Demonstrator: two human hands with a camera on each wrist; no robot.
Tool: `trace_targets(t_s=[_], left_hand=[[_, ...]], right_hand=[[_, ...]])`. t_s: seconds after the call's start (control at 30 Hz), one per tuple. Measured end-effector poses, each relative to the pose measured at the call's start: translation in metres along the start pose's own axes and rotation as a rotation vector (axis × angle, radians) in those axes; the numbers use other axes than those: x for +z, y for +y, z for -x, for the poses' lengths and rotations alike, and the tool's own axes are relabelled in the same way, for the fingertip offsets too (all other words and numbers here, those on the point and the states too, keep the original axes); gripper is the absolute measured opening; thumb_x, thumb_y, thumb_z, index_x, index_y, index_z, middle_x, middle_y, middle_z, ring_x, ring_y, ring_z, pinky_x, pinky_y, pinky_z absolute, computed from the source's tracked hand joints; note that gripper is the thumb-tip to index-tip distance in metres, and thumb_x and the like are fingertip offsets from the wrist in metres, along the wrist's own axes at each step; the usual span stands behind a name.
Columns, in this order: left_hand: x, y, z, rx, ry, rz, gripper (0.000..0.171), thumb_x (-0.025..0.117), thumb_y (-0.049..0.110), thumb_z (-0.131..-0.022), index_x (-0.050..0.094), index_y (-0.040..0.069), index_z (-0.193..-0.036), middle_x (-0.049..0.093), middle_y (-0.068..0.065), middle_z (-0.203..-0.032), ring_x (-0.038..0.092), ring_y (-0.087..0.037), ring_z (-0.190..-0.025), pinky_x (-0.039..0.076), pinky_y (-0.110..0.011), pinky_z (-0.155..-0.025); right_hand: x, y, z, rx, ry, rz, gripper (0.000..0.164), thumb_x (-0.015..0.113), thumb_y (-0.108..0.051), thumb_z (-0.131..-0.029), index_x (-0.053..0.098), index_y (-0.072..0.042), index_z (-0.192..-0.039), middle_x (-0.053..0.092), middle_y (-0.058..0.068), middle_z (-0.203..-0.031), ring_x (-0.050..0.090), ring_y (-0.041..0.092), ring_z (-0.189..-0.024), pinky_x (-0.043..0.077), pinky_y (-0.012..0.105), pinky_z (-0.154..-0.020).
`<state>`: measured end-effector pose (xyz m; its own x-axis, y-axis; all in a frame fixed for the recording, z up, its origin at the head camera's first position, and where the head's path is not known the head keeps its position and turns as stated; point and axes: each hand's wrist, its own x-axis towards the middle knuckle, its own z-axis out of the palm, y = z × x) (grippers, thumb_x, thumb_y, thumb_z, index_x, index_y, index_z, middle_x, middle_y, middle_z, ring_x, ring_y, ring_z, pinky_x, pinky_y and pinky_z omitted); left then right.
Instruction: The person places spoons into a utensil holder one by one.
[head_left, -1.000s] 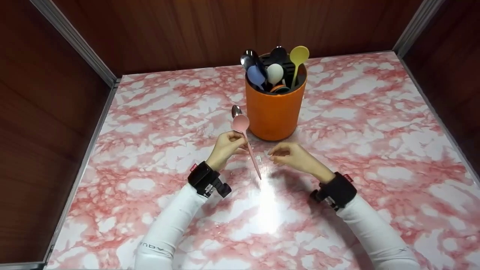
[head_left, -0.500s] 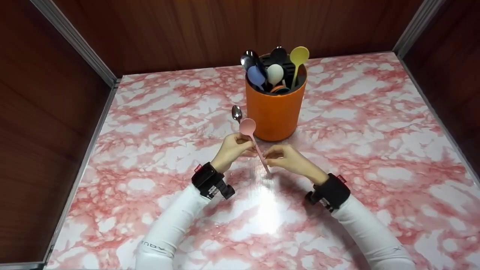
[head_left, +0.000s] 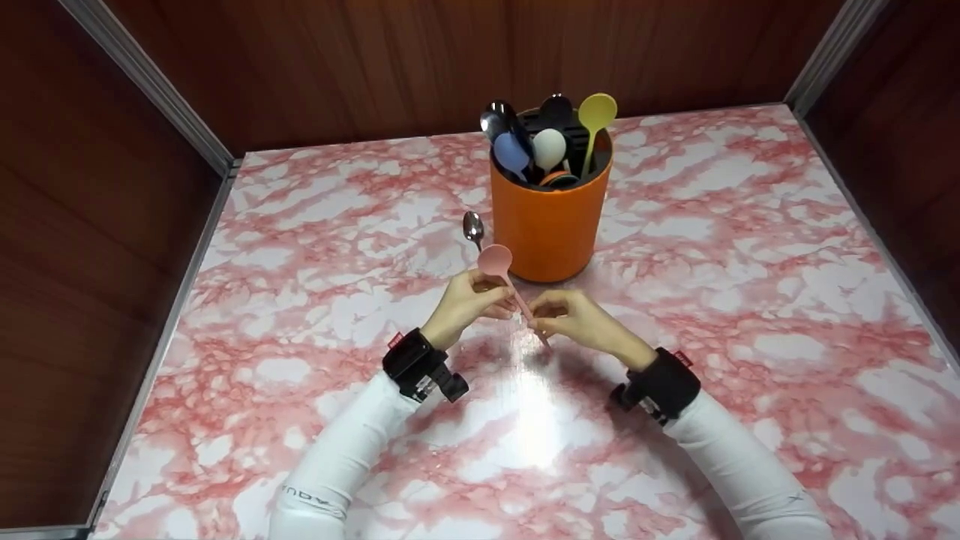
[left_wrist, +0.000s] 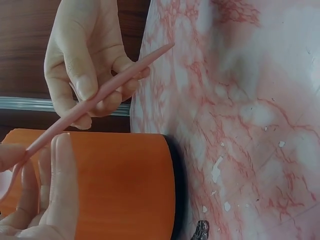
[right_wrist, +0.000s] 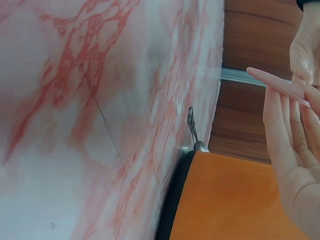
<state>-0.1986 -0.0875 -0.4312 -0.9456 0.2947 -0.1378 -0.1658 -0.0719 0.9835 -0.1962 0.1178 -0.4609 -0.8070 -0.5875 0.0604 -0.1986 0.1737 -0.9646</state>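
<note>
A pink spoon point(head_left: 495, 260) slants between both hands in front of the orange holder, its bowl up and to the left. My left hand point(head_left: 461, 306) pinches it just below the bowl. Lower on the handle, my right hand point(head_left: 576, 321) grips it between thumb and fingers. In the left wrist view, the right thumb lies across the handle point(left_wrist: 107, 90), and the tapered end sticks out past the fingers. The same pointed end shows in the right wrist view, beyond the right fingertips point(right_wrist: 272, 100).
Behind the hands stands the orange utensil holder point(head_left: 547, 232), with a yellow spoon point(head_left: 598, 112), a white spoon point(head_left: 550, 148), a blue spoon point(head_left: 511, 154) and dark utensils in it. A metal spoon point(head_left: 472, 225) lies left of its base. Wood-grain panels point(head_left: 420, 67) enclose the marbled table point(head_left: 300, 300).
My left hand has shifted slightly right with the pink spoon. The right hand, earlier apart from it, has moved in and taken hold of the handle.
</note>
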Motion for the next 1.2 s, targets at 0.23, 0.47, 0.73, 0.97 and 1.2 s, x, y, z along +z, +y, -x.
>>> trace_targets(t_s=[0.23,0.47,0.73,0.97,1.2], left_hand=[[-0.008,-0.004,0.006,-0.026,-0.060,-0.075,0.018,0.057,-0.003,-0.092,0.057,-0.016,-0.105,0.064,-0.025,-0.096,0.066,-0.020,-0.073,0.060,-0.029,-0.066],[-0.020,-0.011,0.012,-0.048,-0.072,-0.115,0.021,0.054,-0.002,-0.094,0.054,-0.019,-0.107,0.065,-0.017,-0.088,0.065,-0.015,-0.070,0.060,-0.033,-0.068],[-0.028,-0.019,0.018,-0.087,-0.078,-0.207,0.021,0.051,0.002,-0.096,0.057,-0.015,-0.106,0.067,-0.013,-0.087,0.066,-0.023,-0.076,0.060,-0.041,-0.074],[-0.033,-0.024,0.021,-0.109,-0.093,-0.239,0.026,0.051,0.004,-0.095,0.056,-0.018,-0.108,0.066,-0.021,-0.090,0.066,-0.026,-0.076,0.060,-0.035,-0.069],[-0.039,-0.028,0.023,-0.109,-0.094,-0.258,0.026,0.051,0.003,-0.094,0.057,-0.019,-0.106,0.067,-0.019,-0.087,0.066,-0.027,-0.073,0.060,-0.037,-0.068]], right_hand=[[-0.005,-0.002,0.002,-0.048,0.052,0.093,0.017,0.063,0.005,-0.089,0.062,0.014,-0.104,0.066,0.025,-0.097,0.064,0.029,-0.089,0.055,0.040,-0.085],[-0.014,-0.008,0.006,-0.028,0.103,0.091,0.015,0.062,0.005,-0.090,0.061,0.014,-0.102,0.064,0.024,-0.095,0.061,0.022,-0.088,0.054,0.025,-0.081],[-0.029,-0.026,0.006,-0.036,0.157,0.129,0.013,0.064,0.005,-0.090,0.062,0.012,-0.101,0.066,0.019,-0.091,0.062,0.018,-0.082,0.054,0.020,-0.075],[-0.043,-0.043,0.002,-0.098,0.180,0.142,0.012,0.063,0.007,-0.090,0.061,0.014,-0.100,0.066,0.020,-0.090,0.062,0.014,-0.080,0.054,0.020,-0.075],[-0.060,-0.067,-0.004,-0.136,0.245,0.133,0.012,0.062,0.010,-0.089,0.060,0.016,-0.099,0.065,0.018,-0.088,0.063,0.012,-0.077,0.056,0.020,-0.069]])
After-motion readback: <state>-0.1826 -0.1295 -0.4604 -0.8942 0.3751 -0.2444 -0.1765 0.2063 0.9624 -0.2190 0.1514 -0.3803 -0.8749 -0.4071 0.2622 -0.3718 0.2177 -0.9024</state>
